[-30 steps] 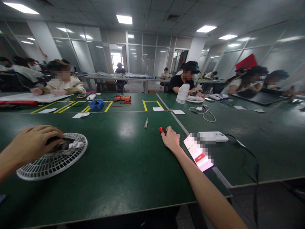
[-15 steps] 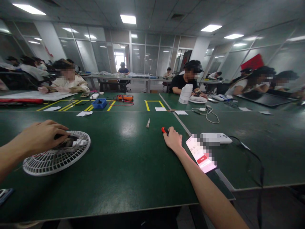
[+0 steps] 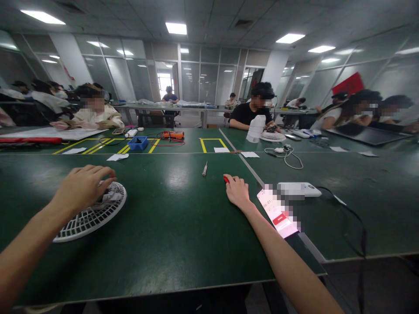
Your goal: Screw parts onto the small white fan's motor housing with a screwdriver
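Note:
A white round fan grille (image 3: 87, 224) lies on the green table at the left, with a motor and white wiring (image 3: 111, 196) on top of it. Over its far side is my left hand (image 3: 83, 185), palm down, fingers bent and thumb apart; I see nothing held between them. My arm and hand cover much of the grille. Farther right, my right hand (image 3: 238, 191) is closed on a tool with a red end (image 3: 225, 179), the rest hidden under the fingers. A small clear-handled screwdriver (image 3: 204, 169) lies between the hands.
A lit phone (image 3: 278, 218) and a white power bank-like device (image 3: 299, 189) with a black cable lie right of my right arm. Beyond are a blue bin (image 3: 137, 143), an orange multimeter (image 3: 173, 134), paper slips and a looped cable (image 3: 288, 157). Co-workers sit across the table.
My left hand has moved right across the grille and come off the motor's dark part. The right hand stays on the table with its tool. The view has shifted slightly left.

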`<state>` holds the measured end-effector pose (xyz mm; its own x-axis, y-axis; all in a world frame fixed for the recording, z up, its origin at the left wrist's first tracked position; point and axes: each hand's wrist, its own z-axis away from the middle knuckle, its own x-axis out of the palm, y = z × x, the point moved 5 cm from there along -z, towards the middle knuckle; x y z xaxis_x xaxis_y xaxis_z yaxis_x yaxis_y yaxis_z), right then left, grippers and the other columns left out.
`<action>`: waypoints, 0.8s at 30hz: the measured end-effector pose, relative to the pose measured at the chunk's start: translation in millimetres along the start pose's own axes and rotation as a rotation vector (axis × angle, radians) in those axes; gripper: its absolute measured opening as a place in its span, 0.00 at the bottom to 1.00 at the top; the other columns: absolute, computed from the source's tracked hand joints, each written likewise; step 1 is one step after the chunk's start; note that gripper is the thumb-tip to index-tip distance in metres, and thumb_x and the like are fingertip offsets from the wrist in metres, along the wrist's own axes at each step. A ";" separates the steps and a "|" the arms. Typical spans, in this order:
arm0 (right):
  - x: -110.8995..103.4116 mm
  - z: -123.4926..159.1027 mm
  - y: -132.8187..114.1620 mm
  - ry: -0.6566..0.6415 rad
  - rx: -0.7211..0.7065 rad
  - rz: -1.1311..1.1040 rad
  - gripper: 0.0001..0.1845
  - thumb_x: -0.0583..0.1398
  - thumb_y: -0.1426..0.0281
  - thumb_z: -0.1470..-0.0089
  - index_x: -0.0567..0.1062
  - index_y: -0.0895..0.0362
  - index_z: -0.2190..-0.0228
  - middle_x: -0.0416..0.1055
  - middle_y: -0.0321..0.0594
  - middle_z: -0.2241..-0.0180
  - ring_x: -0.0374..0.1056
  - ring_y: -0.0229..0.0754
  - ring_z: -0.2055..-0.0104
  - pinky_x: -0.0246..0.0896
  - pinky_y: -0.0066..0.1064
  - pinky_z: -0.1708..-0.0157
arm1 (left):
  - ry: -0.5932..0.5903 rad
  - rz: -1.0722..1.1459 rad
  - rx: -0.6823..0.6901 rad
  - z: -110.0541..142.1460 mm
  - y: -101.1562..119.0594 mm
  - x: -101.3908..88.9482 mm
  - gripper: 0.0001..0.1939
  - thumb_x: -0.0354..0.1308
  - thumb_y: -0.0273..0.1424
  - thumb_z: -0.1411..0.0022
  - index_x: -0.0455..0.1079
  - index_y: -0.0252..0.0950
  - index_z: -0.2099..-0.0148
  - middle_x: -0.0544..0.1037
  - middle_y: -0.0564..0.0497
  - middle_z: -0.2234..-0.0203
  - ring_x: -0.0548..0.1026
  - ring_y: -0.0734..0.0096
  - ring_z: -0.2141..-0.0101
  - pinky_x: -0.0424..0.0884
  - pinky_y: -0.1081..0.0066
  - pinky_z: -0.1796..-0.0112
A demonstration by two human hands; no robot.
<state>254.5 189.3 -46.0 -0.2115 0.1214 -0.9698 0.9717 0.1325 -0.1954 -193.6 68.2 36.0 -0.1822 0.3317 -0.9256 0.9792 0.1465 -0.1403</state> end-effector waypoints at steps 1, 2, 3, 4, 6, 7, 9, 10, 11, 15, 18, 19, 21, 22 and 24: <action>-0.2 -0.1 0.1 0.001 -0.002 -0.002 0.26 0.46 0.69 0.30 0.64 0.50 0.35 0.68 0.52 0.41 0.64 0.56 0.42 0.58 0.47 0.46 | -0.006 0.018 0.034 -0.1 13.5 2.9 0.30 0.34 0.48 0.28 0.73 0.38 0.52 0.80 0.49 0.54 0.73 0.58 0.48 0.66 0.56 0.45; -0.4 -0.2 0.2 0.001 -0.003 -0.006 0.26 0.46 0.69 0.30 0.64 0.50 0.35 0.68 0.52 0.41 0.64 0.56 0.42 0.58 0.47 0.47 | -0.024 0.050 0.075 -0.3 28.7 6.8 0.25 0.38 0.44 0.28 0.73 0.38 0.51 0.81 0.48 0.54 0.74 0.58 0.50 0.67 0.57 0.46; -0.6 -0.3 0.4 0.000 -0.005 -0.011 0.25 0.46 0.69 0.30 0.64 0.50 0.36 0.69 0.52 0.41 0.64 0.56 0.42 0.58 0.47 0.47 | -0.072 0.093 0.126 -0.6 45.4 12.8 0.21 0.42 0.41 0.29 0.74 0.39 0.51 0.81 0.48 0.55 0.76 0.58 0.52 0.68 0.58 0.48; -0.9 -0.3 0.6 0.000 -0.006 -0.016 0.25 0.46 0.69 0.30 0.64 0.51 0.36 0.69 0.52 0.42 0.65 0.56 0.42 0.58 0.47 0.47 | -0.134 0.143 0.176 -0.7 62.8 19.9 0.18 0.45 0.39 0.31 0.74 0.40 0.52 0.82 0.48 0.56 0.77 0.57 0.54 0.70 0.60 0.50; -1.5 -0.4 0.8 0.001 -0.008 -0.028 0.24 0.46 0.69 0.30 0.65 0.52 0.37 0.70 0.51 0.42 0.65 0.56 0.43 0.58 0.46 0.47 | -0.189 0.254 0.258 -0.7 97.9 32.0 0.16 0.47 0.36 0.31 0.75 0.41 0.54 0.82 0.47 0.56 0.78 0.57 0.54 0.71 0.61 0.52; -1.9 -0.4 0.8 0.003 -0.008 -0.031 0.23 0.46 0.69 0.30 0.65 0.52 0.38 0.70 0.51 0.43 0.65 0.56 0.43 0.58 0.46 0.47 | -0.202 0.306 0.287 -0.4 115.0 37.6 0.16 0.47 0.36 0.31 0.76 0.41 0.54 0.82 0.47 0.56 0.78 0.57 0.54 0.71 0.61 0.52; -2.5 -0.3 0.7 0.008 -0.005 -0.030 0.21 0.47 0.70 0.30 0.66 0.52 0.40 0.71 0.50 0.44 0.65 0.55 0.43 0.58 0.45 0.48 | -0.206 0.373 0.317 1.3 147.9 47.1 0.15 0.48 0.34 0.32 0.76 0.41 0.55 0.83 0.48 0.57 0.78 0.57 0.54 0.72 0.60 0.52; -2.7 -0.3 0.6 0.010 -0.002 -0.026 0.21 0.47 0.70 0.30 0.66 0.52 0.40 0.71 0.50 0.44 0.66 0.54 0.44 0.58 0.44 0.48 | -0.201 0.403 0.336 3.0 164.4 50.6 0.15 0.49 0.34 0.31 0.77 0.41 0.55 0.83 0.48 0.57 0.78 0.57 0.54 0.72 0.60 0.52; -2.8 -0.2 0.4 0.011 0.002 -0.022 0.20 0.47 0.70 0.31 0.66 0.52 0.41 0.71 0.50 0.44 0.66 0.54 0.44 0.58 0.44 0.48 | -0.198 0.429 0.354 5.1 180.7 53.3 0.14 0.49 0.34 0.31 0.77 0.41 0.54 0.83 0.48 0.56 0.78 0.57 0.54 0.73 0.59 0.52; -1.7 0.1 -0.3 0.005 0.010 0.002 0.20 0.48 0.71 0.31 0.67 0.51 0.42 0.71 0.51 0.45 0.66 0.53 0.44 0.58 0.43 0.50 | -0.158 0.563 0.413 14.1 239.1 57.7 0.18 0.51 0.39 0.29 0.75 0.40 0.45 0.82 0.46 0.48 0.75 0.56 0.46 0.71 0.56 0.45; -1.0 0.8 -0.7 0.010 0.007 0.020 0.20 0.48 0.71 0.31 0.68 0.50 0.42 0.71 0.50 0.45 0.66 0.54 0.45 0.58 0.42 0.50 | -0.135 0.570 0.442 17.3 269.2 60.9 0.26 0.53 0.45 0.29 0.68 0.38 0.35 0.75 0.43 0.38 0.68 0.52 0.37 0.67 0.51 0.40; -0.9 1.1 -0.8 0.012 0.004 0.021 0.20 0.48 0.70 0.31 0.68 0.50 0.42 0.71 0.50 0.45 0.66 0.54 0.45 0.58 0.42 0.50 | -0.137 0.563 0.441 17.4 275.4 62.7 0.29 0.53 0.47 0.29 0.65 0.37 0.33 0.72 0.43 0.36 0.65 0.51 0.35 0.65 0.49 0.38; -0.8 1.7 -0.8 0.011 0.000 0.022 0.21 0.48 0.70 0.31 0.69 0.49 0.42 0.71 0.50 0.45 0.66 0.54 0.44 0.58 0.42 0.50 | -0.154 0.549 0.433 16.8 282.5 67.1 0.34 0.51 0.49 0.29 0.60 0.36 0.29 0.66 0.42 0.31 0.60 0.49 0.31 0.61 0.47 0.35; -0.8 2.0 -0.8 0.011 -0.001 0.022 0.21 0.48 0.70 0.31 0.68 0.49 0.41 0.71 0.50 0.45 0.66 0.54 0.44 0.58 0.42 0.49 | -0.169 0.542 0.430 16.5 283.9 69.4 0.35 0.50 0.50 0.29 0.58 0.36 0.28 0.63 0.42 0.30 0.58 0.49 0.30 0.59 0.46 0.34; -0.7 2.2 -0.7 0.010 -0.002 0.023 0.22 0.47 0.70 0.30 0.68 0.48 0.40 0.71 0.50 0.45 0.66 0.54 0.44 0.58 0.43 0.49 | -0.204 0.534 0.432 16.4 284.3 73.3 0.37 0.47 0.52 0.28 0.56 0.34 0.27 0.61 0.41 0.29 0.56 0.48 0.29 0.56 0.45 0.33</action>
<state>254.2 186.9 -45.5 -0.1897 0.1342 -0.9726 0.9762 0.1317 -0.1723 72.8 118.9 -77.5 0.3110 0.0683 -0.9479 0.8854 -0.3835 0.2628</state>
